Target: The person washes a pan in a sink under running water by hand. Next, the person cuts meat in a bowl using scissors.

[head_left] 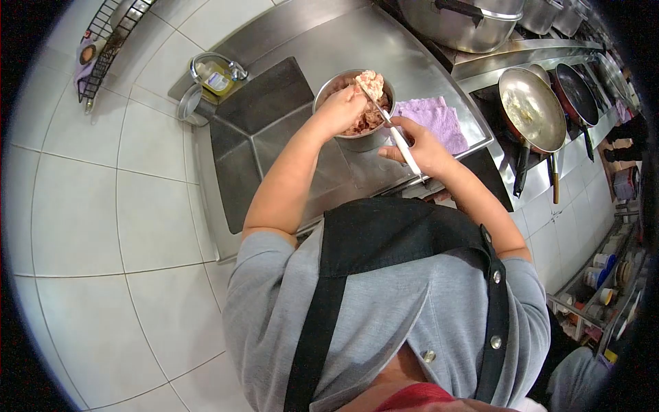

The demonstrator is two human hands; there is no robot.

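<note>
A steel sink (233,172) is at left. My left hand (339,112) bends over a steel pot (362,143) holding reddish meat (364,125); I cannot tell what its fingers grip. A pink lump (371,84) is above the pot's far rim, near the knife's (402,145) tip. My right hand (427,150) clamps the white handle. A purple cloth (437,125) lies just beyond; a pan (533,113) stands farther right.

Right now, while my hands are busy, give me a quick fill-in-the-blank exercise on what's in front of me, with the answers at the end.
1. The right hand has its grip on a utensil with a ____ handle.
2. The apron over the grey shirt is ____.
3. The purple cloth lies to the ____ of the metal pot.

Missing words: white; black; right.
</note>
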